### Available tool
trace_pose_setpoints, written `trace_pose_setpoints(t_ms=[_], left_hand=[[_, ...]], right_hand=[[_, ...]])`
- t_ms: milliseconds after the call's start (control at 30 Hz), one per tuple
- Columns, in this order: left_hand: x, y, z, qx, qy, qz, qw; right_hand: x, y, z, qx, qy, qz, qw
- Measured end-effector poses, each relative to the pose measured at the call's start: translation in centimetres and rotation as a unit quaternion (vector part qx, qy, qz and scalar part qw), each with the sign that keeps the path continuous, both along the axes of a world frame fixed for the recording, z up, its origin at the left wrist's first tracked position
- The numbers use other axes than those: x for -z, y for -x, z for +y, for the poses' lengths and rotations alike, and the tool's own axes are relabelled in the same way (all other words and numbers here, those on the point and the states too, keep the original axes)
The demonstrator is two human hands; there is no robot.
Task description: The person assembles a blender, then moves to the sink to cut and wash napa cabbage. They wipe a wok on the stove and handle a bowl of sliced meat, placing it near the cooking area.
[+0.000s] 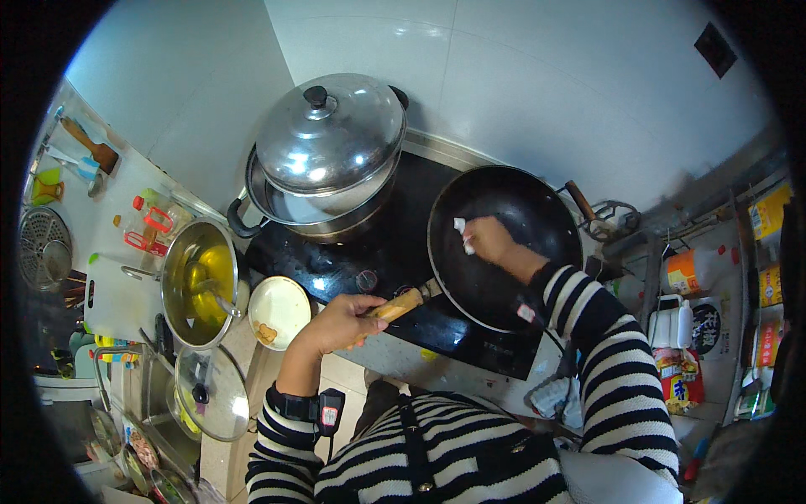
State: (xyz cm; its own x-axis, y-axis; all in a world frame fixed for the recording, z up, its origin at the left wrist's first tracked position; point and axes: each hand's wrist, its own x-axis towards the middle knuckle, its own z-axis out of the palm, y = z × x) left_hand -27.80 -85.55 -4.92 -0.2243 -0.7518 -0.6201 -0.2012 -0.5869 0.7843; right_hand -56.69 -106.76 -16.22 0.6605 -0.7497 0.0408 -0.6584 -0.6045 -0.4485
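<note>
My left hand [343,324] grips the wooden handle [398,305] of a dark wok [504,195]. The wok rests on the right part of a black glass cooktop [419,201], its inside bare apart from my other hand. There my right hand [494,242], slightly blurred, pinches a crumpled white wad [465,234], probably tissue or cloth, against or just above the wok's left inner wall. Beside the wok, a large steel pot [321,230] stands on the left of the cooktop. Its domed steel lid [334,138] sits tilted, leaving a gap at the front.
Left of the cooktop are a steel bowl of yellow oil with a ladle [201,283], a pale bowl [280,309] holding brown pieces, and a glass lid [212,394]. A sink [154,403] lies beyond. Shelves with bottles and packets [683,271] stand at right; a grey cloth [557,400] is near the counter edge.
</note>
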Motion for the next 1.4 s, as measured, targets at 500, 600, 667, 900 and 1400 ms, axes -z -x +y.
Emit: trace_pose_setpoints(t_ms=[500, 600, 667, 900, 1400], left_hand=[[0.7, -0.1, 0.4, -0.024, 0.004, 0.011, 1.0], [0.6, -0.2, 0.3, -0.02, 0.005, 0.009, 1.0], [0.5, -0.2, 0.1, -0.017, 0.005, 0.008, 1.0], [0.4, -0.1, 0.0, -0.024, 0.0, 0.03, 0.999], [0.5, -0.2, -0.1, -0.027, -0.01, 0.028, 0.999]], right_hand=[[-3.1, 6.9, -3.0, 0.072, 0.067, 0.314, 0.944], [-4.1, 8.0, 0.1, 0.091, -0.022, 0.367, 0.925], [-4.3, 7.5, 2.7, 0.054, -0.077, 0.389, 0.917], [-2.0, 2.5, 4.6, -0.013, -0.095, 0.182, 0.979], [-2.8, 5.4, 3.1, 0.084, -0.059, 0.221, 0.97]])
